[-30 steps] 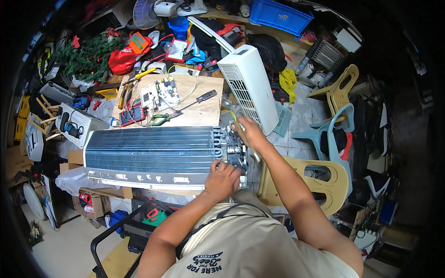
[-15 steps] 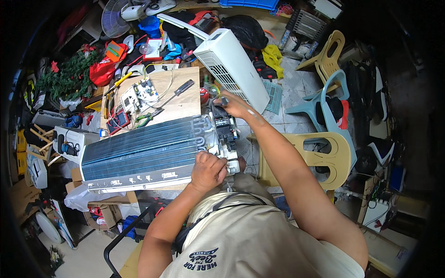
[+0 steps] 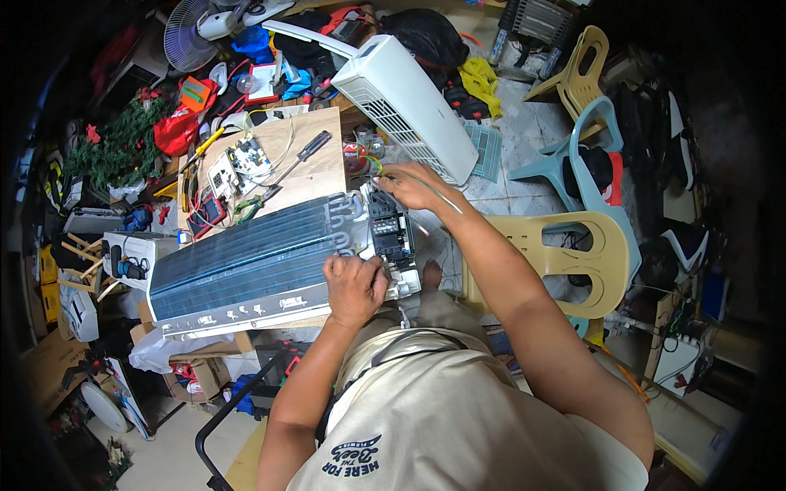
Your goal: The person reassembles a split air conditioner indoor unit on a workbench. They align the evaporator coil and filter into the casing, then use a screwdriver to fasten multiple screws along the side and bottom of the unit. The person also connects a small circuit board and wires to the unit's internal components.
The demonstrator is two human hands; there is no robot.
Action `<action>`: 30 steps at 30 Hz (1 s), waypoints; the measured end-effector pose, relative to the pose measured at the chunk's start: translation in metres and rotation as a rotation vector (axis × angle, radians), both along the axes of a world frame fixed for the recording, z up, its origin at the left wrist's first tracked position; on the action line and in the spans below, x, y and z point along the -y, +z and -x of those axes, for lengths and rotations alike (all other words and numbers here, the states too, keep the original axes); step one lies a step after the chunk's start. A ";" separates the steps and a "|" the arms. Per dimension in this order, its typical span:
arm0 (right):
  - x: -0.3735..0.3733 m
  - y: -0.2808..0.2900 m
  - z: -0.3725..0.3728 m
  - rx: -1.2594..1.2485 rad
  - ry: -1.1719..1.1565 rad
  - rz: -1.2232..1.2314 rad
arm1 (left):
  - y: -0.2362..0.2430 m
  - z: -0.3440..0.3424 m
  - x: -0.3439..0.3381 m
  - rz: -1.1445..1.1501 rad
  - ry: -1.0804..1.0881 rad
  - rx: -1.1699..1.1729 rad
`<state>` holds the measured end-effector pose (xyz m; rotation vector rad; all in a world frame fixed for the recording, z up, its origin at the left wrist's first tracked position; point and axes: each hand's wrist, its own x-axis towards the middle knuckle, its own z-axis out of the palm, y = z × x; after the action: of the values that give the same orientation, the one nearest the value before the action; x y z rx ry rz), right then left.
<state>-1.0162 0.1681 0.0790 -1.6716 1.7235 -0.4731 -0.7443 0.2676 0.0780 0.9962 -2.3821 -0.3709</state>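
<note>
An air conditioner indoor unit with its cover off lies before me, its blue-finned coil (image 3: 246,254) stretching to the left. Copper-type U-bends (image 3: 340,221) and a black terminal block (image 3: 391,233) sit at its right end. My left hand (image 3: 354,290) is closed with curled fingers over the near right corner of the unit. Beyond the terminal block, my right hand (image 3: 407,186) pinches a thin yellow-green wire (image 3: 370,160) at the far right corner. A greyish cable (image 3: 434,190) trails over the back of that hand to the wrist. Its fingertips are partly hidden.
On a wooden board (image 3: 311,184) behind the unit lie a circuit board (image 3: 246,164), a screwdriver (image 3: 311,147), pliers (image 3: 254,204) and a red multimeter (image 3: 207,211). The white front casing (image 3: 409,106) stands beyond. To the right are a beige chair (image 3: 548,262) and a light-blue chair (image 3: 585,164).
My right hand has drawn away from the terminal block, which now shows more fully, and a cable lies across it. My left hand has shifted slightly left along the unit's edge.
</note>
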 end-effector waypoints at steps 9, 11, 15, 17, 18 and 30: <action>0.009 -0.018 -0.020 -0.145 0.079 0.147 | 0.002 0.009 -0.001 -0.012 0.042 0.113; 0.007 -0.014 -0.022 -0.154 0.067 0.120 | 0.003 0.012 -0.001 -0.009 0.068 0.155; -0.001 -0.011 -0.017 -0.130 0.062 0.174 | 0.005 0.014 -0.002 -0.016 0.062 0.193; -0.003 -0.013 -0.013 -0.109 0.066 0.199 | 0.005 0.014 -0.003 -0.016 0.081 0.183; -0.002 -0.014 -0.011 -0.092 0.075 0.196 | 0.005 0.014 -0.003 -0.015 0.077 0.187; 0.005 -0.031 -0.013 -0.067 0.147 0.234 | 0.004 0.009 -0.002 -0.036 0.042 0.164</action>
<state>-1.0029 0.1631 0.0484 -1.9854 1.6269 -0.5731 -0.7537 0.2701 0.0816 1.1308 -2.5031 -0.3280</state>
